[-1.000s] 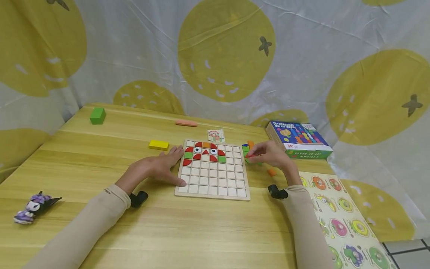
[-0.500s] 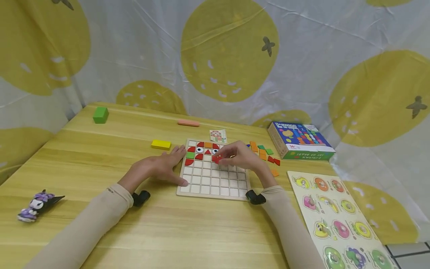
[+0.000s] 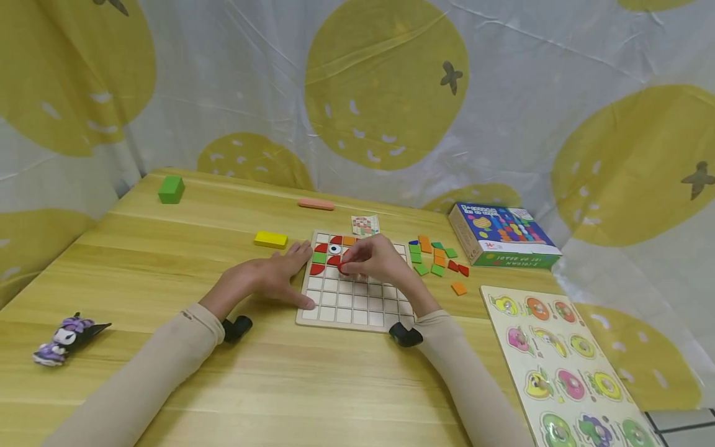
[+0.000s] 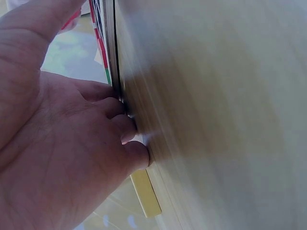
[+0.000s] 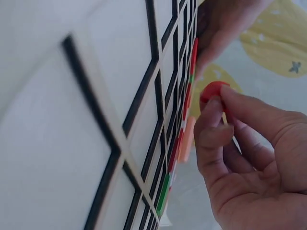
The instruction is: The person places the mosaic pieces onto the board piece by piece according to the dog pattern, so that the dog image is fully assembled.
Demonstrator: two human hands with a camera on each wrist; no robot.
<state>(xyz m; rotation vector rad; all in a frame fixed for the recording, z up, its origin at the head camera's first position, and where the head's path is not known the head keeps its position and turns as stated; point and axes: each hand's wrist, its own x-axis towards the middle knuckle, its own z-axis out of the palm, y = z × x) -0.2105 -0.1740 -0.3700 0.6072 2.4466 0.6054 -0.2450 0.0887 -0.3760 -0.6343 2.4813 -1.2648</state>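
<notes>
My right hand (image 3: 381, 262) pinches a small red tile (image 5: 214, 90) between thumb and index finger, over the upper middle of the wooden grid board (image 3: 352, 327). In the right wrist view the tile is held apart from the board's surface. My left hand (image 3: 272, 277) lies along the board's left edge, its fingers stretched out and its thumb at the lower left corner. Red, green and orange tiles sit in the upper cells, with a white eye tile (image 3: 334, 249) among them. Part of that pattern is hidden behind the right hand. A small picture card (image 3: 365, 225) lies behind the board.
Loose green, orange, red and blue tiles (image 3: 437, 261) lie right of the board. Farther right are a blue box (image 3: 499, 230) and a fruit puzzle board (image 3: 558, 354). A yellow block (image 3: 270, 239), a green block (image 3: 170, 190), a pink stick (image 3: 316, 204) and a doll figure (image 3: 67, 339) surround the left side.
My right hand has come left from the loose tiles to above the board, carrying the red tile. My left hand has stayed at the board's left edge.
</notes>
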